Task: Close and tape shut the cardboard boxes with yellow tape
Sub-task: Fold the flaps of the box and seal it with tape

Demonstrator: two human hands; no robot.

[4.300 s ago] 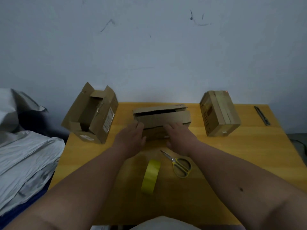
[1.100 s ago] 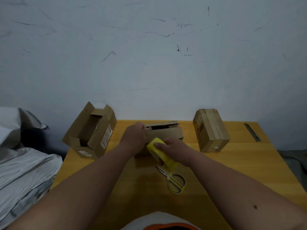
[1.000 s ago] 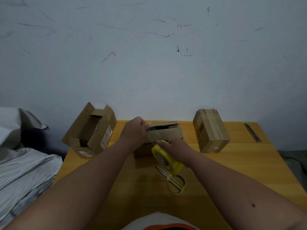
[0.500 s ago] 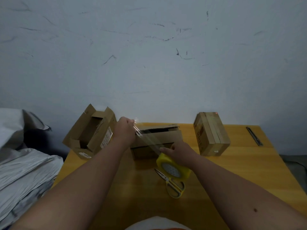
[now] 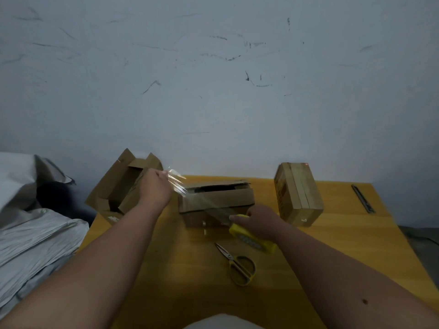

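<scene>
Head view, lower half of the frame: we are cataloguing three cardboard boxes, one tape roll, one pair of scissors and one dark tool on a wooden table (image 5: 332,245).

Item one, the middle box (image 5: 216,201), is sitting at frame centre with its long axis running left to right; its top flaps are lying nearly shut, a dark gap showing along the far edge. Item two, the open box (image 5: 123,186), is leaning at centre left over the table's left corner, its opening facing up and toward the right, flaps standing. Item three, the taped box (image 5: 298,193), is lying at centre right, long axis running away from us toward the wall, sealed.

We are holding the yellow tape roll (image 5: 253,238) in the right hand (image 5: 260,220), fingers curled over it, just in front of the middle box's right end. A clear tape strip (image 5: 202,200) is stretching diagonally from the roll up and left across the box's front face to the left hand (image 5: 154,186), which is pinching its crinkled free end above the box's left end.

Yellow-handled scissors (image 5: 237,264) are lying in front of the roll, blades pointing to the upper left, apart from it. A slim dark tool (image 5: 363,198) is resting near the table's right edge. Grey plastic bags (image 5: 31,238) are piling at lower left, off the table.
</scene>
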